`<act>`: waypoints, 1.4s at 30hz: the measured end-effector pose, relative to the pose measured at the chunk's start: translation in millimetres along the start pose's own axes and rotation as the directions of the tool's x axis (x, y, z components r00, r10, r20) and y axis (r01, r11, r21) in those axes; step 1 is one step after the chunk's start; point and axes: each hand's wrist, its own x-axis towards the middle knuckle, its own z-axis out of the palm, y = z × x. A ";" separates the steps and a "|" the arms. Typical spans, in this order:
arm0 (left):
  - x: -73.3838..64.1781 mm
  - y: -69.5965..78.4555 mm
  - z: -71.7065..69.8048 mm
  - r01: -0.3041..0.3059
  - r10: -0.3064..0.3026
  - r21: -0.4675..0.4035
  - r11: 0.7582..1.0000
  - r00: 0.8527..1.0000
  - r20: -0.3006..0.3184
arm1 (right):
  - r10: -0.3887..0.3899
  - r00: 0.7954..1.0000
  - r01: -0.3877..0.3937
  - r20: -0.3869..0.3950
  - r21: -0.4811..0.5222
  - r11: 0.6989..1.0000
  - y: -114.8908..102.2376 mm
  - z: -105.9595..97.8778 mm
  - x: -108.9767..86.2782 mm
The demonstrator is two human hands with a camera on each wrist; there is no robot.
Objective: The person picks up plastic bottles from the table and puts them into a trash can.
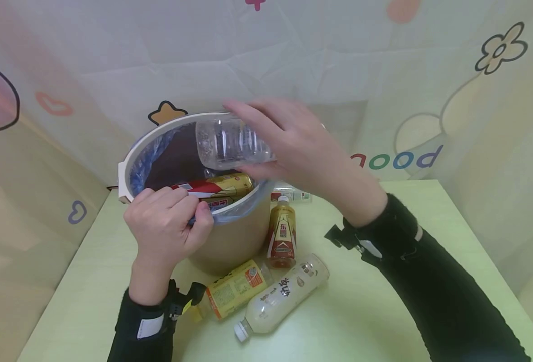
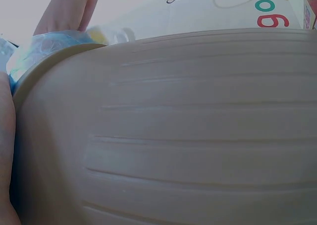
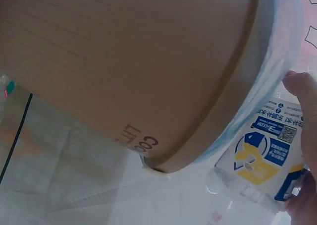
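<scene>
My left hand grips the near white rim of a beige trash bin, its fingers curled over the edge. A blue bag lines the bin. Over the bin's mouth, my right hand holds a clear plastic bottle lying sideways. The right wrist view shows this bottle's blue, yellow and white label, with the thumb against its side. Inside the bin lies a bottle with a red and gold label, and part of another label shows below it.
A red and gold bottle stands right of the bin. In front lie a yellow-labelled bottle and a milky bottle with a white cap. Another clear bottle lies behind. A printed curtain hangs at the table's back edge.
</scene>
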 end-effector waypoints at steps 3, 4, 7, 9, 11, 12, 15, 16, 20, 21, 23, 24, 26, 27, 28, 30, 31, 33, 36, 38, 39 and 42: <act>-0.1 -0.3 -0.3 0.003 -0.003 0.001 1.000 1.000 0.002 | 0.008 0.997 -0.008 0.083 -0.004 1.000 3.3 9.0 12.7; -0.3 -0.3 -0.5 0.005 -0.005 0.001 1.000 1.000 0.002 | 0.009 0.994 -0.008 0.110 -0.006 1.000 4.2 11.8 16.4; -0.7 0.0 -0.6 0.007 -0.007 0.001 1.000 1.000 -0.002 | 0.007 0.984 -0.003 0.179 -0.022 1.000 6.3 20.7 25.6; -0.6 0.4 -0.6 0.006 -0.006 0.001 1.000 1.000 -0.005 | 0.009 0.977 -0.003 0.214 -0.028 1.000 6.6 27.2 30.0; -0.1 0.7 -0.3 0.005 -0.005 0.002 1.000 1.000 -0.007 | 0.010 0.969 -0.003 0.246 -0.031 1.000 6.1 34.3 33.2; 0.3 0.8 -0.2 0.003 -0.003 0.003 1.000 1.000 -0.008 | 0.010 0.967 -0.005 0.256 -0.023 1.000 5.6 37.6 34.2; 1.2 1.2 0.5 -0.001 0.001 0.006 1.000 1.000 -0.016 | 0.005 0.969 -0.006 0.246 0.003 1.000 3.5 48.0 35.5; 1.5 1.4 0.8 -0.003 0.003 0.005 1.000 1.000 -0.018 | 0.001 0.973 -0.004 0.231 0.014 1.000 2.9 51.5 35.5; 2.0 2.8 1.6 -0.006 0.006 0.001 1.000 1.000 -0.025 | 0.001 0.977 -0.005 0.214 0.017 1.000 1.0 63.0 33.4; 2.1 3.0 1.7 -0.006 0.006 0.001 1.000 1.000 -0.024 | 0.001 0.974 -0.005 0.226 0.015 1.000 0.5 65.3 32.9; 2.3 3.4 1.7 -0.004 0.004 0.001 1.000 1.000 -0.019 | 0.010 0.964 -0.013 0.266 0.008 1.000 -0.7 68.3 31.7; 2.4 3.4 1.7 -0.004 0.004 0.000 1.000 1.000 -0.016 | 0.016 0.958 -0.019 0.286 0.008 1.000 -1.2 69.3 31.2; 2.8 3.5 1.8 -0.003 0.003 0.000 1.000 1.000 -0.008 | 0.026 0.945 -0.033 0.326 0.016 0.999 -2.3 70.2 30.3; 3.0 3.3 2.0 -0.003 0.003 0.001 1.000 1.000 -0.003 | 0.030 0.939 -0.038 0.343 0.016 0.999 -2.7 70.3 30.1; 3.1 3.5 2.2 -0.002 0.002 0.002 1.000 1.000 -0.003 | 0.035 0.933 -0.042 0.357 0.013 0.999 -3.2 70.2 30.0; 3.2 3.8 2.6 -0.002 0.002 0.002 1.000 1.000 -0.005 | 0.048 0.918 -0.056 0.393 0.010 0.998 -4.2 69.9 29.9; 3.2 3.9 2.7 -0.002 0.002 0.003 1.000 1.000 -0.007 | 0.053 0.910 -0.062 0.410 0.007 0.998 -4.7 69.9 29.9; 3.1 3.9 2.9 -0.002 0.003 0.003 1.000 1.000 -0.011 | 0.065 0.897 -0.073 0.436 0.002 0.997 -5.6 70.0 30.0; 3.0 4.1 3.0 -0.003 0.003 0.000 1.000 1.000 -0.012 | 0.081 0.885 -0.092 0.459 0.001 0.996 -6.5 70.3 29.9; 2.8 4.3 2.8 -0.002 0.002 -0.003 1.000 1.000 -0.011 | 0.090 0.882 -0.098 0.462 -0.006 0.995 -6.9 70.6 30.2; 2.8 4.4 2.8 -0.001 0.001 -0.004 1.000 1.000 -0.011 | 0.094 0.883 -0.104 0.460 -0.004 0.995 -6.9 70.7 30.3; 3.2 4.8 2.8 0.000 0.000 -0.006 1.000 1.000 -0.012 | 0.117 0.882 -0.115 0.457 -0.033 0.993 -6.7 70.2 30.5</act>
